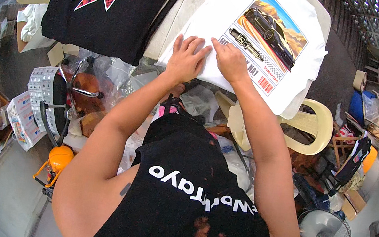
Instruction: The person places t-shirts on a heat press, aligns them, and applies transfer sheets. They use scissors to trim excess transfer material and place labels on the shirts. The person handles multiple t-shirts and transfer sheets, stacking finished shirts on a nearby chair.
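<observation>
A white T-shirt (199,19) printed with a black sports car, a machine part and lettering lies on a pale table in front of me. My left hand (187,62) rests on its near left part, fingers spread and lightly bent, palm down. Close beside it, my right hand (231,62) touches the shirt by the left edge of the print. Its index finger reaches toward my left hand and the other fingers curl in. The thumb is hidden, and anything pinched there is too small to make out. Left of it lies a black T-shirt (106,22) with a red and white print.
Cream plastic chairs (322,133) stand under and beside the pale table (181,12). A swivel chair (48,97), a white box (23,118) and an orange round object (61,158) are at left. A fan (323,236) stands at lower right. Clear plastic bags (108,74) litter the floor.
</observation>
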The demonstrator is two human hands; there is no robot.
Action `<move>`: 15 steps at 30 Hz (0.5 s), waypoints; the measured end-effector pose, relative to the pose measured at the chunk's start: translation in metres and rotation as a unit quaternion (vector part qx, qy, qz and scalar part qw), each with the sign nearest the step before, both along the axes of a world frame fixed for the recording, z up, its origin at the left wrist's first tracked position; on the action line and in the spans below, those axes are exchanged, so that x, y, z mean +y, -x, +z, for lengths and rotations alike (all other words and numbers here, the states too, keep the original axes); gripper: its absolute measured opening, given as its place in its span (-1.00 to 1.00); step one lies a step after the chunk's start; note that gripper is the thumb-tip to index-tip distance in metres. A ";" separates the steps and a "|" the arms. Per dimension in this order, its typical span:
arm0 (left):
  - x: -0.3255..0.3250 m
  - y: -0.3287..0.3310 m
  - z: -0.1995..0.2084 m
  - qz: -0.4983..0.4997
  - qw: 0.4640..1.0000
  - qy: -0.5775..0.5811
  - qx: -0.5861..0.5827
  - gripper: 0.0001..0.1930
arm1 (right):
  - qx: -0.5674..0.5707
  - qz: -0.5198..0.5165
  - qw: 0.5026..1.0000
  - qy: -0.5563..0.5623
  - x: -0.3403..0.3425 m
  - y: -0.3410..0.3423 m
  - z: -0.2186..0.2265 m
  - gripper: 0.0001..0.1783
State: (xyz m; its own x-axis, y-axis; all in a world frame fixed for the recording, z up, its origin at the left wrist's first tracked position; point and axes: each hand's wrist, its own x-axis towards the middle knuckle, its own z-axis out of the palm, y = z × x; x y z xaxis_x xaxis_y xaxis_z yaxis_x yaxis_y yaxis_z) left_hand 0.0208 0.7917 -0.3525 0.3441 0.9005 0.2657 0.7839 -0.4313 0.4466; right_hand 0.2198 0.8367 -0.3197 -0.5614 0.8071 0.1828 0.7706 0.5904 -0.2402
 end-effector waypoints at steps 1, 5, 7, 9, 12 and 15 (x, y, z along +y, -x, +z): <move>-0.001 0.000 0.000 0.000 1.000 -0.007 0.000 -0.52 | 0.012 -0.028 0.999 0.023 0.000 0.000 0.000 -0.63; 0.000 -0.001 0.001 0.001 1.000 -0.021 0.003 -0.53 | 0.117 -0.115 0.983 0.079 0.002 0.001 -0.006 -0.62; 0.001 -0.001 0.001 0.003 1.000 -0.025 0.002 -0.53 | 0.185 -0.146 0.964 0.122 0.003 0.001 -0.011 -0.61; 0.001 -0.001 -0.001 0.004 1.000 -0.024 0.003 -0.54 | 0.248 -0.228 0.927 0.167 0.007 -0.004 -0.016 -0.59; -0.002 -0.001 -0.003 0.008 1.000 -0.011 0.006 -0.54 | 0.297 -0.436 0.822 0.214 0.027 -0.037 -0.028 -0.56; -0.005 -0.002 -0.004 0.015 1.000 0.015 0.015 -0.55 | 0.396 -0.557 0.709 0.172 0.059 -0.142 -0.031 -0.46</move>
State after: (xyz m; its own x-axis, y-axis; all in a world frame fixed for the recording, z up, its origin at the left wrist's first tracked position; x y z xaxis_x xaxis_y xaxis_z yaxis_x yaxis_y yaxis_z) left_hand 0.0223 0.7870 -0.3566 0.3252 0.9177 0.2282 0.8095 -0.3949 0.4344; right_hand 0.3620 0.8952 -0.3505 0.6287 0.7427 -0.2303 0.2554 -0.4770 -0.8410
